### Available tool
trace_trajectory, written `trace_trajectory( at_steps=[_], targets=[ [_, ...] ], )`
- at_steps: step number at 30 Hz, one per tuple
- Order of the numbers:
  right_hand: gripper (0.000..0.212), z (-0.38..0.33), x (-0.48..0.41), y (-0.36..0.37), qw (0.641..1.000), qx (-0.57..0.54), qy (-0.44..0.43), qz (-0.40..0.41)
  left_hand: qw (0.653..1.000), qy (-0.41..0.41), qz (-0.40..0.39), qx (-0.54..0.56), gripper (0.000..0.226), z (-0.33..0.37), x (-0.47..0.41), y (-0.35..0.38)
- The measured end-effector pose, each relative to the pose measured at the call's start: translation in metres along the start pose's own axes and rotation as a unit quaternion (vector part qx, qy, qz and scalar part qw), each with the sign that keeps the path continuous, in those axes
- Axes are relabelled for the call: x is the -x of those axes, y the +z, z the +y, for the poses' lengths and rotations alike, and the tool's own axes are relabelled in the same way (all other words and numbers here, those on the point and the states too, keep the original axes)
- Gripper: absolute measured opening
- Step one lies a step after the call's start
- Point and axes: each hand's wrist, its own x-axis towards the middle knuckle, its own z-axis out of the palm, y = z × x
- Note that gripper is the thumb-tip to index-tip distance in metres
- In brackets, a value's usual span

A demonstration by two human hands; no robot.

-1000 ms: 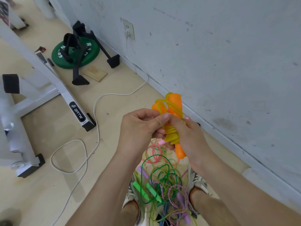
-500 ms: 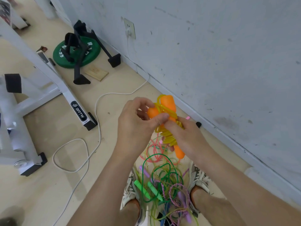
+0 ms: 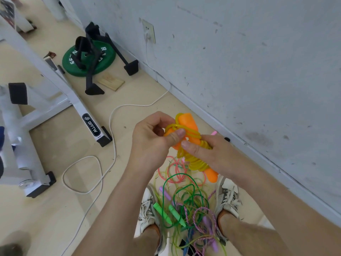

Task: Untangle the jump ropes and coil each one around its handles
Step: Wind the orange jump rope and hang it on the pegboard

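Yellow translucent jump rope point(image 3: 198, 163) is wound around its two orange plastic handles point(image 3: 188, 122) and is held between both hands, above the floor. The right hand point(image 3: 212, 154) grips the coiled middle, with its thumb across the turns. The left hand point(image 3: 147, 143) pinches the last loose loop between the thumb and curled fingers point(image 3: 158, 117), just beside the handle tops. The step looks like securing the rope end. Next, the loop probably needs tucking under a tight turn. Below the fingers, a tangled heap of green, pink and purple ropes point(image 3: 186, 206) lies on the floor.
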Motion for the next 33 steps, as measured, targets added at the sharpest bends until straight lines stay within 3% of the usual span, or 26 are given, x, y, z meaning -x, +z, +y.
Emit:
trace_trajectory(
  at_steps=[3,7,9,12,14,17,22,25,29,32,33],
  targets=[
    [0.048,0.000,0.001,-0.002,1.000,-0.012,0.005,0.008,0.999,0.013,-0.004,-0.044,0.028,-0.001,0.002,0.006],
    [0.029,-0.003,0.003,-0.008,1.000,-0.026,-0.011,0.001,0.999,-0.006,-0.035,-0.023,0.016,0.001,0.004,0.004],
    [0.025,-0.005,0.004,-0.014,0.999,-0.043,-0.005,-0.014,0.992,-0.059,-0.095,0.061,0.008,0.001,0.002,-0.007],
    [0.032,-0.005,0.008,-0.020,0.992,-0.098,0.016,-0.075,0.953,-0.122,-0.216,0.175,0.016,0.001,0.001,-0.026],
    [0.052,-0.004,0.009,-0.021,0.980,-0.154,0.031,-0.126,0.934,-0.130,-0.268,0.199,0.024,0.003,0.003,-0.032],
    [0.070,-0.001,0.009,-0.020,0.961,-0.194,0.051,-0.190,0.929,-0.143,-0.279,0.195,0.026,0.006,0.005,-0.035],
    [0.048,0.001,0.011,-0.024,0.950,-0.194,0.087,-0.228,0.942,-0.134,-0.279,0.128,0.025,0.003,0.005,-0.036],
    [0.055,0.002,0.009,-0.029,0.963,-0.136,0.069,-0.220,0.960,-0.129,-0.238,0.063,0.022,0.001,0.007,-0.035],
    [0.039,-0.005,0.006,-0.031,0.994,0.032,0.012,-0.101,0.966,-0.140,-0.215,0.037,0.020,0.004,0.013,-0.023],
    [0.065,-0.006,0.005,-0.017,0.987,0.142,0.013,-0.071,0.973,-0.116,-0.194,-0.053,0.028,-0.003,0.015,-0.010],
    [0.065,-0.005,0.005,-0.012,0.986,0.158,0.018,-0.056,0.973,-0.097,-0.186,-0.092,0.025,-0.005,0.016,-0.007]
  ],
)
